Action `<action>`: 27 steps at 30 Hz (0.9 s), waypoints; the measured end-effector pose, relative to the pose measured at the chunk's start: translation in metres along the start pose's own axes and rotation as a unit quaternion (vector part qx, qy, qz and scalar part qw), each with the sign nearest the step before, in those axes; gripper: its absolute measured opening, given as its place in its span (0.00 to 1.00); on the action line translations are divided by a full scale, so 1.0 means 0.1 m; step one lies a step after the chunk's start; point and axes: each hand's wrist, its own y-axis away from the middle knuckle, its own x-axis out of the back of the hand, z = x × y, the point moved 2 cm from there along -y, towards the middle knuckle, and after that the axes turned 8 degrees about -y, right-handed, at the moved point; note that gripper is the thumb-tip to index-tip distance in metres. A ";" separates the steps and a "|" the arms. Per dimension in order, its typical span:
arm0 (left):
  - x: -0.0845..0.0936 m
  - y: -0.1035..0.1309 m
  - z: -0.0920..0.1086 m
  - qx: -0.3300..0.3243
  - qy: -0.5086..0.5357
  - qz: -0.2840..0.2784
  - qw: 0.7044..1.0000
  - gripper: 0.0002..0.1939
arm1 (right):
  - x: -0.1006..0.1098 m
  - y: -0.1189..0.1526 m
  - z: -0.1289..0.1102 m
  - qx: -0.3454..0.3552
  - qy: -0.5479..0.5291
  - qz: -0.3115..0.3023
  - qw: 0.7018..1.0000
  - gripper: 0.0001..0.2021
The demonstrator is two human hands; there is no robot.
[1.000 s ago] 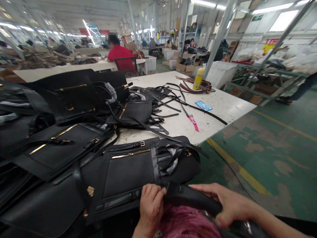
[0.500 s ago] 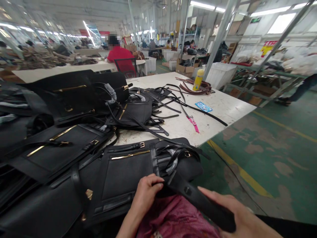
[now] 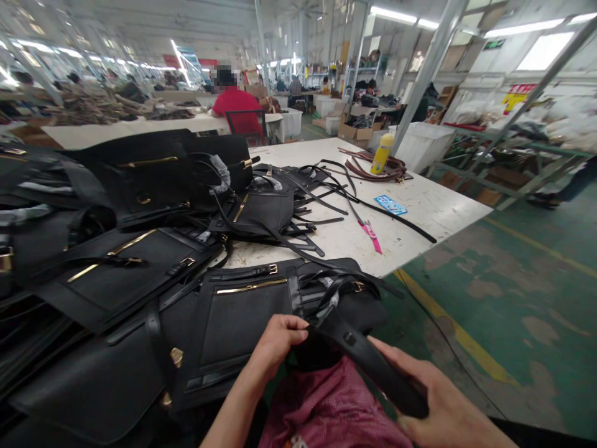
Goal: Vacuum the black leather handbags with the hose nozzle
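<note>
White plastic bin (image 3: pixel 428 148) sits past the far edge of the table (image 3: pixel 448 202); can't see what's in it. Cardboard box (image 3: pixel 347 132) farther back has dark items inside. Black bags (image 3: pixel 135 267) pile up on the left, contents hidden. Table also carries a yellow bottle (image 3: pixel 382 155) by coiled brown straps (image 3: pixel 397 168), a blue card (image 3: pixel 390 205), pink snips (image 3: pixel 372 236) and loose black straps (image 3: pixel 422 231) running out of the pile. Nearest bag (image 3: pixel 242 314), gold zip up, lies right in front of the hands, overhanging the table edge and blocking the near side. Broad strap (image 3: pixel 366 358) slants over maroon cloth (image 3: pixel 321 404) at the lap, between the hands. Left hand (image 3: pixel 275 345) pinches its far end, thumb against forefinger; right hand (image 3: pixel 431 398) grasps its near end.
</note>
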 end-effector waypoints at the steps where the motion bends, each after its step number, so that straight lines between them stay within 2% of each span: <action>1: 0.00 -0.01 0.00 0.000 0.000 -0.003 1.000 0.07 | 0.00 0.01 -0.01 0.006 -0.007 -0.007 1.000 0.36; 6: -0.03 -0.05 -0.03 -0.008 0.001 -0.009 1.000 0.04 | -0.14 -0.21 -0.12 -0.002 -0.022 -0.015 1.000 0.39; 9: 0.00 -0.05 -0.02 -0.005 0.003 0.001 1.000 0.04 | -0.16 -0.40 -0.23 0.002 -0.058 0.002 0.998 0.40; 13: 0.09 -0.08 0.05 0.006 0.003 -0.006 1.000 0.06 | -0.03 -0.44 -0.30 0.010 -0.118 0.055 0.991 0.40; 16: 0.16 -0.12 0.12 0.002 -0.002 -0.013 1.000 0.06 | 0.10 -0.37 -0.25 -0.015 -0.133 0.061 0.989 0.41; 22: 0.25 -0.13 0.16 -0.033 -0.050 -0.001 0.998 0.07 | 0.24 -0.20 -0.10 -0.043 -0.124 0.018 0.991 0.43; 25: 0.25 -0.08 0.08 -0.082 -0.092 0.040 0.992 0.05 | 0.28 -0.19 -0.08 -0.054 -0.122 -0.023 0.991 0.44; 27: 0.23 -0.03 -0.04 -0.146 -0.145 0.084 0.975 0.05 | 0.31 -0.25 -0.08 -0.069 -0.126 -0.071 0.987 0.45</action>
